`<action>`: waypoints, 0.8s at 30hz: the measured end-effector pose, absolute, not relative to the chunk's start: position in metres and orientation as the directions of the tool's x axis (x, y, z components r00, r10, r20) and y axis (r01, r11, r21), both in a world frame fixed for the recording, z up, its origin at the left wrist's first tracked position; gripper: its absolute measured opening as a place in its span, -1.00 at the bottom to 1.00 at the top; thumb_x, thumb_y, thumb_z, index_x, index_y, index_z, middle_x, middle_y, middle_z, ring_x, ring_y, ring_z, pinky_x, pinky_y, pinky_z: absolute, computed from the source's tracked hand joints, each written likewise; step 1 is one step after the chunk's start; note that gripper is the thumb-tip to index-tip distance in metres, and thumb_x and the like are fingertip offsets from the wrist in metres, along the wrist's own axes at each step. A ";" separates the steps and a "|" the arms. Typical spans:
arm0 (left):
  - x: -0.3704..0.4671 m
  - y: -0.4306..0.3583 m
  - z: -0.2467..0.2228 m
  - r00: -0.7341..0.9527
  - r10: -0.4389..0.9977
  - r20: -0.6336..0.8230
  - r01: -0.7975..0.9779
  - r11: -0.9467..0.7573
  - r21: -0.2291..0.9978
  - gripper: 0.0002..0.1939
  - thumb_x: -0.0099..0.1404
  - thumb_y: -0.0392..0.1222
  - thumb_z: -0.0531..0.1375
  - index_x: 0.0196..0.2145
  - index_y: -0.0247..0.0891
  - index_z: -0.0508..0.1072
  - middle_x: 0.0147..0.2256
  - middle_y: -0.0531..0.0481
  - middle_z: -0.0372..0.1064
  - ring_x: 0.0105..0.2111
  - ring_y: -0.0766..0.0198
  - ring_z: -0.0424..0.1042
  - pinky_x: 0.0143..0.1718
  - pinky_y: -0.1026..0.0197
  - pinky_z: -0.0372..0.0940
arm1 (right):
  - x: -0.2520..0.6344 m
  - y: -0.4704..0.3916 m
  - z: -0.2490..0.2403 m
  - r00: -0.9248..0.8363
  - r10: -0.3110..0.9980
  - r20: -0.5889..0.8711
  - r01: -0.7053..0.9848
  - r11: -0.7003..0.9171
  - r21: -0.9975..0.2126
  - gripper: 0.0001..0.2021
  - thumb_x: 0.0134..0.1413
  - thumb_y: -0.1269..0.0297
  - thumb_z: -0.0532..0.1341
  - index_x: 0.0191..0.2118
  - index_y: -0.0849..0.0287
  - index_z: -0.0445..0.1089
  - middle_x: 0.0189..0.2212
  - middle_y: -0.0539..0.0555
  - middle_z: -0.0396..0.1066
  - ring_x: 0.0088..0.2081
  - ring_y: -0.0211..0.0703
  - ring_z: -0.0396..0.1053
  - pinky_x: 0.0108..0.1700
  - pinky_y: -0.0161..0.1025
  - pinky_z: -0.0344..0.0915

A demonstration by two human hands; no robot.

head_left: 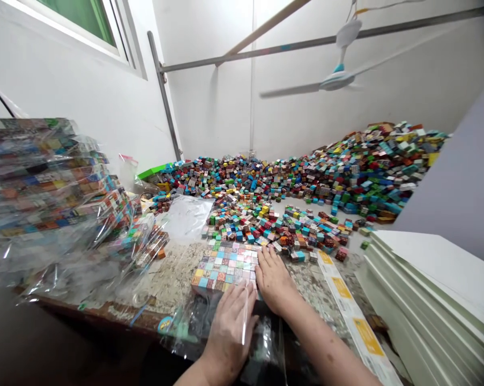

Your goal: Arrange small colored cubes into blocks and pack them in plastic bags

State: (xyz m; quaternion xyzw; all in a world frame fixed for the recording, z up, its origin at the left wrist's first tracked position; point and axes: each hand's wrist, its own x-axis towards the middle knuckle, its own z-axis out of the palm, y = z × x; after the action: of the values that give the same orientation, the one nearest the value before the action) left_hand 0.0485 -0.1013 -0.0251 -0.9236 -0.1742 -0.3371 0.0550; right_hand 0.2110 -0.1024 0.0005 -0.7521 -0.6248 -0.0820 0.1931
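A flat block of small coloured boxes, set in rows, lies on the worn tabletop near its front edge. My left hand rests at the block's near edge, fingers stretched forward, with clear plastic film around it. Along the block's right side lies my right hand, its fingers extended and touching the boxes. The film hangs from the block over the table's front edge. Neither hand is wrapped round anything.
Loose small boxes are heaped along the back wall. Film-wrapped blocks are stacked at left. An empty clear bag lies behind the block. White boards and a label strip are at right; a fan hangs above.
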 end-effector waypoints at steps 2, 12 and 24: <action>0.037 -0.102 -0.027 0.689 0.259 0.677 0.351 -0.936 0.000 -0.52 0.23 -0.40 0.04 0.12 -0.39 0.14 0.05 -0.20 0.25 0.13 0.08 0.11 0.07 -0.06 0.17 | 0.211 -0.102 -0.004 0.221 0.916 0.336 0.968 -0.163 -0.192 -0.54 0.16 0.37 -0.10 0.13 0.52 0.11 0.17 0.36 0.02 0.22 0.12 -0.14 0.15 0.09 -0.02; 0.029 -0.115 -0.027 0.710 0.297 0.639 0.105 -0.941 0.321 -0.83 0.25 -0.38 0.01 -0.30 -0.29 0.38 -0.42 -0.04 0.38 -0.38 0.27 0.36 -0.35 0.22 0.32 | 0.196 -0.202 0.001 0.283 0.880 0.380 0.894 -0.098 -0.438 -0.49 0.11 0.09 0.00 0.14 0.20 0.05 0.07 0.25 0.20 0.08 -0.02 0.19 0.01 -0.03 0.26; 0.076 -0.100 -0.043 0.790 0.271 0.550 0.098 -0.941 0.323 -0.86 0.25 -0.24 0.08 -0.29 -0.26 0.43 -0.29 -0.01 0.43 -0.29 0.30 0.37 -0.27 0.29 0.30 | 0.169 -0.228 -0.047 0.251 0.860 0.445 0.932 -0.090 -0.351 -0.79 0.18 0.30 -0.14 -0.17 0.14 0.17 -0.51 0.06 0.41 -0.51 -0.16 0.42 -0.52 -0.29 0.34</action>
State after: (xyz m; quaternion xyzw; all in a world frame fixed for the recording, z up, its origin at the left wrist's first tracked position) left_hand 0.0761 -0.0997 -0.0429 -0.9356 -0.0988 -0.3086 -0.1401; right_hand 0.1685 -0.2277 -0.0475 -0.7357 -0.6087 -0.0622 0.2903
